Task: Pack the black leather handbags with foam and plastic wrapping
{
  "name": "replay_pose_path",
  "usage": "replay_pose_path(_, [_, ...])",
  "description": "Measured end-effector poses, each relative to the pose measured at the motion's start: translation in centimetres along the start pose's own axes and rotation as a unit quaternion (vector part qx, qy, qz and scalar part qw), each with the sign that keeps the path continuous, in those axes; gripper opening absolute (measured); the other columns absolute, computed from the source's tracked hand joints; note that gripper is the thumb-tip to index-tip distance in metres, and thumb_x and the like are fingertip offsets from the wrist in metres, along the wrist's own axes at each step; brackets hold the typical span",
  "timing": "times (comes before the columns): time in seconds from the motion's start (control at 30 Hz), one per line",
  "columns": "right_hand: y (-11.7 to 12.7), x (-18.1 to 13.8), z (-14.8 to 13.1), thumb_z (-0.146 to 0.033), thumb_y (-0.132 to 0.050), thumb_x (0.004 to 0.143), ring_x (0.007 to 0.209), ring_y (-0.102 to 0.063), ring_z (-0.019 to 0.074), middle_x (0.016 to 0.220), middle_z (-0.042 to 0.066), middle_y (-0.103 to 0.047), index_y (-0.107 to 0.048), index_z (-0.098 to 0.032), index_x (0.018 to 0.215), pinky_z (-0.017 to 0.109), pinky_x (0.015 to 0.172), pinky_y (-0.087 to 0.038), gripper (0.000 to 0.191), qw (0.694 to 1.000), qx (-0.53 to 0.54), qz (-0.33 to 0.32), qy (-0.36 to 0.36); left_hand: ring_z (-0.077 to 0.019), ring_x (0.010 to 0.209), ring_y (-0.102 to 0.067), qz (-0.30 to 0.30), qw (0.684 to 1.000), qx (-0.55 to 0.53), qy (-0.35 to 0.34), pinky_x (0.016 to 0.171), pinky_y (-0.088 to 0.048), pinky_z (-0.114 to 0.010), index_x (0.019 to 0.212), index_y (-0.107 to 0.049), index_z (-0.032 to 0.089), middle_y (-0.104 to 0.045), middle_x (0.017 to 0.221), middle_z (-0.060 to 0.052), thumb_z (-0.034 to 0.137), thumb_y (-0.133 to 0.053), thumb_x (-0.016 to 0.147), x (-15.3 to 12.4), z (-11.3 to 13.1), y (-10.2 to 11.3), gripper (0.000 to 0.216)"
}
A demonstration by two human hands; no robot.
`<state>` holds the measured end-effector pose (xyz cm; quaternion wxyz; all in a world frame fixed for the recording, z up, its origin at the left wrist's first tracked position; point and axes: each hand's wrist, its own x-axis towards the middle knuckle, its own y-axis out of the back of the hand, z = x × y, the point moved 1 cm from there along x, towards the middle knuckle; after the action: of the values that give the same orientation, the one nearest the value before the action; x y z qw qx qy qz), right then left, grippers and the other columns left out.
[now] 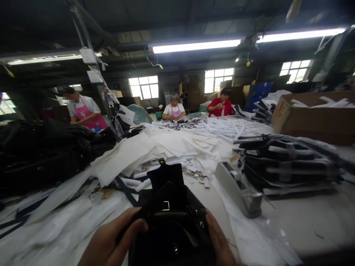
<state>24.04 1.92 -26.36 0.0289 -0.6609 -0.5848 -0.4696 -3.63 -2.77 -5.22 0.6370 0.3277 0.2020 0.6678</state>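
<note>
A black handbag [172, 229] with gold-coloured hardware and a zip is close in front of me at the table's near edge. Its flap [166, 177] stands raised and points away from me. My left hand [118, 236] grips the bag's left side, thumb on the near face and fingers behind. Against the right side rests my right hand [217, 238], its fingers along the bag's edge. The bag's lower part runs out of the picture, and its inside is too dark to make out.
A grey tape dispenser [238, 188] stands right of the bag, beside stacked, wrapped black bags [288, 166]. White paper sheets [155, 147] and plastic film [74, 225] cover the left. Black bags [41, 155] pile up far left. A cardboard box [313, 118] holds white rolls. Several people work beyond.
</note>
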Motion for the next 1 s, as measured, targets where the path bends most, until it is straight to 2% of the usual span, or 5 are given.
replay_pose_path(0.27, [3.7,-1.4,-0.6,-0.050,-0.054,0.090,0.134,-0.045,0.0337,0.151,0.006,-0.045,-0.042,-0.030,0.147,0.048,0.108,-0.042,0.061,0.994,0.100,-0.009,-0.035,-0.0093,0.053,-0.055,-0.265,0.950,-0.158,0.038,0.046,-0.044,-0.019,0.135,-0.052,0.020,-0.066,0.090,-0.004,0.049,-0.052,0.091,6.1,3.2,-6.7,0.053])
replay_pose_path(0.4, [6.7,2.3,-2.0,-0.044,-0.048,0.096,0.123,-0.057,0.0288,0.124,0.004,-0.069,-0.072,-0.032,0.114,0.048,0.109,-0.041,0.032,0.983,0.142,0.008,-0.120,-0.0038,0.045,-0.041,-0.234,0.949,-0.203,0.063,0.037,-0.028,-0.016,0.128,-0.059,0.014,-0.066,0.090,-0.007,0.061,-0.055,0.086,6.4,3.0,-8.8,0.063])
replay_pose_path(0.6, [7.4,10.0,-5.6,-0.031,-0.067,0.086,0.112,-0.062,0.0263,0.117,0.008,-0.070,-0.071,-0.026,0.115,0.041,0.100,-0.049,0.030,0.973,0.194,-0.089,-0.093,-0.0066,0.048,-0.049,-0.226,0.936,-0.261,0.069,0.040,-0.034,-0.017,0.116,-0.062,0.011,-0.067,0.082,-0.006,0.058,-0.059,0.085,5.8,3.2,-9.4,0.056])
replay_pose_path(0.7, [7.0,10.7,-6.2,-0.029,-0.068,0.085,0.108,-0.063,0.0253,0.113,0.007,-0.070,-0.073,-0.026,0.111,0.039,0.097,-0.050,0.027,0.969,0.193,-0.127,-0.088,-0.0107,0.064,-0.059,-0.218,0.932,-0.280,0.069,0.054,-0.047,-0.020,0.100,-0.066,0.011,-0.066,0.086,-0.007,0.055,-0.065,0.082,5.8,3.0,-8.7,0.048])
replay_pose_path(1.0, [6.3,9.4,-5.9,-0.026,-0.067,0.086,0.111,-0.059,0.0230,0.114,0.006,-0.064,-0.071,-0.026,0.110,0.035,0.099,-0.047,0.025,0.967,0.195,-0.151,-0.064,-0.0048,0.036,-0.037,-0.261,0.950,-0.130,0.108,0.035,-0.022,-0.017,0.115,-0.064,0.012,-0.065,0.063,0.001,0.059,-0.059,0.081,6.2,4.8,-5.4,0.059])
